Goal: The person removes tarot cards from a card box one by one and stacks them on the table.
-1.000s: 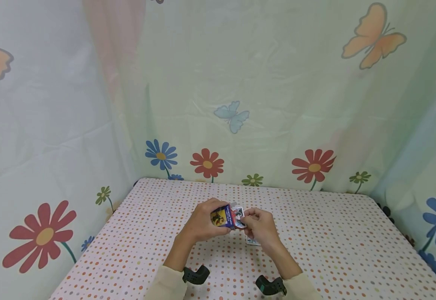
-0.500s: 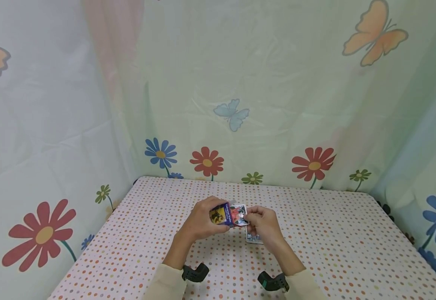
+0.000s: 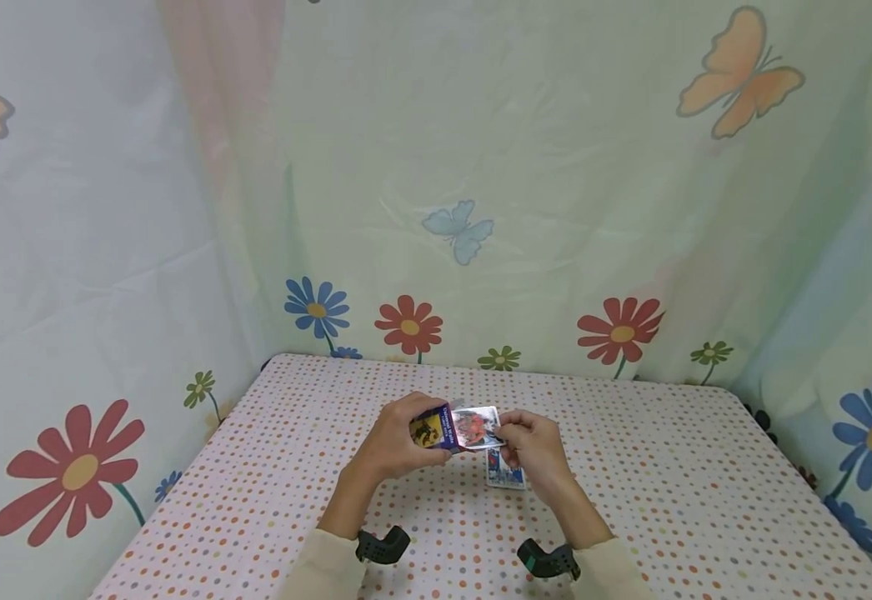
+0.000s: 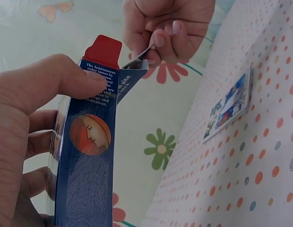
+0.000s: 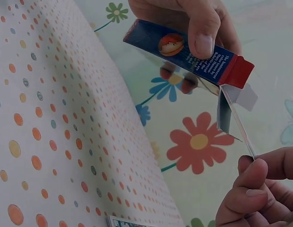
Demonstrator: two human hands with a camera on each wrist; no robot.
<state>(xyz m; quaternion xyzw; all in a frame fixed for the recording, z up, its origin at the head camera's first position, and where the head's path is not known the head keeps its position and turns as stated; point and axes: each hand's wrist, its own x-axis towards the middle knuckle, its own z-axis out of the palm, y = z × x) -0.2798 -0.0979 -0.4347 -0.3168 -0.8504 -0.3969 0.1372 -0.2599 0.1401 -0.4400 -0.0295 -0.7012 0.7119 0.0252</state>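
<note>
My left hand [image 3: 393, 440] grips a dark blue card box [image 3: 428, 428] with a yellow picture, held tilted above the table. Its red tuck flap [image 4: 105, 49] stands up at the mouth in the left wrist view. A playing-card-sized picture card [image 3: 473, 427] sticks well out of the box's open end. Thumb and fingers of my right hand [image 3: 539, 448] pinch the card's outer edge; the right wrist view shows the card [image 5: 239, 124] edge-on and thin. Below lies a small stack of cards [image 3: 506, 475], face up on the table, partly covered by the right hand.
A white table [image 3: 676, 500] with a dotted cloth lies under both hands. Curtains [image 3: 541, 150] with printed flowers and butterflies hang behind and on both sides. Each wrist wears a black camera strap [image 3: 383, 546].
The card in my right hand has slid further out of the box, to the right. More of the stack on the table shows. The left hand and box have shifted slightly left.
</note>
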